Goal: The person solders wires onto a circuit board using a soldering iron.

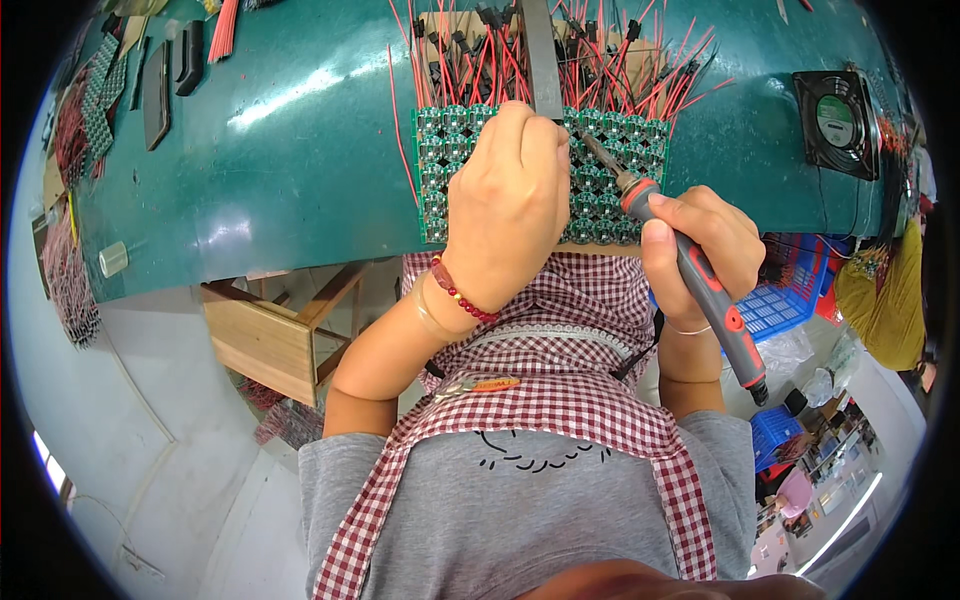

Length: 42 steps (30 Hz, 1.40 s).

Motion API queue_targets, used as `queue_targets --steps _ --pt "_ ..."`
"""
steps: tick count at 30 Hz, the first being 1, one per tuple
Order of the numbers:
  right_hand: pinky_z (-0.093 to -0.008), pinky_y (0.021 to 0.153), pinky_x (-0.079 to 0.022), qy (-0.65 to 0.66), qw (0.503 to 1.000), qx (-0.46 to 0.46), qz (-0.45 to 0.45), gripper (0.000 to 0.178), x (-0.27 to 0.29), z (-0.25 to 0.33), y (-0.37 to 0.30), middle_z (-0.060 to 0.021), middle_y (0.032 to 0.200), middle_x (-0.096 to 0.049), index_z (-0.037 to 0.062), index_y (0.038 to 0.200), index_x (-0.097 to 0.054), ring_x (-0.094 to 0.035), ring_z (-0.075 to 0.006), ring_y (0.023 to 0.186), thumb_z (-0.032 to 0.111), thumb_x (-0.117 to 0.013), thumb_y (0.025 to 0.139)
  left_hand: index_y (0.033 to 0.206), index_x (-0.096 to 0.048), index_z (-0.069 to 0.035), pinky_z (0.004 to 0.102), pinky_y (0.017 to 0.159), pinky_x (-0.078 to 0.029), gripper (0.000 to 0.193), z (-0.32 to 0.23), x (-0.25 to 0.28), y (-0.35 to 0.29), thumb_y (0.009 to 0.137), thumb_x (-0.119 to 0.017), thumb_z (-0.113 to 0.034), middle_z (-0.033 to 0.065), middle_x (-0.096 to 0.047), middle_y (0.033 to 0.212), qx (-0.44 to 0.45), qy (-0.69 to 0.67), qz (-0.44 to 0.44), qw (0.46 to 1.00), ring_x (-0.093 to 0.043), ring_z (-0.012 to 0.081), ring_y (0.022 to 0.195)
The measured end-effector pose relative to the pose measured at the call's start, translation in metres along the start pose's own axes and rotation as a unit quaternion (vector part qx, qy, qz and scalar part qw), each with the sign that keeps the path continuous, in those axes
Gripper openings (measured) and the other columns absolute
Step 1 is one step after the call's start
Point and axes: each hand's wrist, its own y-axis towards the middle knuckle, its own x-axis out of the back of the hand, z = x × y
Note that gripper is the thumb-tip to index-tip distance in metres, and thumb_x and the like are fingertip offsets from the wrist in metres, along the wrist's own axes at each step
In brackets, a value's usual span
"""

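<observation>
A panel of small green circuit boards (436, 185) lies at the near edge of the table in front of me. My left hand (515, 185) is closed over the middle of the panel, fingertips pinched together; whatever they hold is hidden behind the knuckles. In my right hand (705, 240) is a grey and red soldering iron (712, 300), gripped like a pen, its dark tip pointing up and left over the boards close to the left fingers. Red wires with black connectors (470, 70) fan out from the panel's far side. Across them runs a flat grey metal bar (541, 60), its near end beside my left fingertips.
A black square fan (835, 122) stands on the green table (300, 180) at the right. Dark flat objects (157, 95) and a clear roll (113, 259) lie at the left. Below are a wooden stool (260, 335) and a blue crate (775, 305).
</observation>
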Motion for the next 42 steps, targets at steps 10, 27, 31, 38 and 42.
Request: queue_targets --steps 10,27,31,38,42 --pt "-0.0303 0.045 -0.042 -0.004 1.000 0.029 -0.011 0.019 0.013 0.005 -0.006 -0.0099 0.061 -0.059 -0.0019 0.091 -0.068 -0.055 -0.0197 0.047 0.002 -0.071 0.072 0.090 -0.061 0.001 0.0358 0.057 -0.047 0.014 0.000 0.011 -0.007 0.080 -0.069 0.006 0.0118 -0.057 0.086 -0.015 -0.012 -0.046 0.999 -0.057 0.0256 0.065" --pt "-0.0348 0.074 -0.048 0.075 0.996 -0.046 -0.030 0.023 0.010 0.017 -0.008 -0.0115 0.085 -0.064 0.0029 0.101 -0.067 -0.060 -0.0264 0.080 -0.003 -0.072 0.079 0.078 -0.060 -0.002 0.0310 0.050 -0.045 0.016 -0.029 0.035 -0.032 0.077 -0.075 0.002 0.0067 -0.055 0.069 0.082 -0.209 -0.003 0.974 -0.058 0.0195 0.058" --pt "-0.0324 0.064 -0.047 0.028 0.998 -0.053 0.009 0.026 0.034 0.020 -0.006 -0.0110 0.080 -0.067 -0.0012 0.104 -0.070 -0.058 -0.0214 0.070 0.000 -0.072 0.078 0.072 -0.056 -0.002 0.0250 0.048 -0.038 0.021 0.003 0.033 -0.027 0.077 -0.076 0.003 0.0036 -0.055 0.066 0.077 -0.054 -0.053 0.994 -0.049 0.0108 0.052" --pt "-0.0299 0.050 -0.045 -0.034 0.999 -0.013 0.027 0.025 0.010 0.011 -0.005 -0.0094 0.069 -0.065 -0.0005 0.093 -0.071 -0.058 -0.0200 0.053 -0.004 -0.068 0.068 0.072 -0.054 -0.003 0.0278 0.049 -0.044 0.022 0.005 0.022 -0.025 0.077 -0.075 0.003 0.0045 -0.058 0.066 0.042 -0.020 -0.043 0.998 -0.056 0.0155 0.053" --pt "-0.0305 0.050 -0.046 -0.018 0.999 -0.004 0.025 0.026 0.006 0.008 -0.004 -0.0090 0.067 -0.063 0.0008 0.091 -0.071 -0.058 -0.0208 0.053 -0.004 -0.070 0.066 0.071 -0.052 -0.007 0.0355 0.048 -0.042 0.024 0.008 0.018 -0.026 0.074 -0.075 -0.002 0.0060 -0.051 0.067 0.044 -0.018 -0.045 0.998 -0.054 0.0237 0.056"
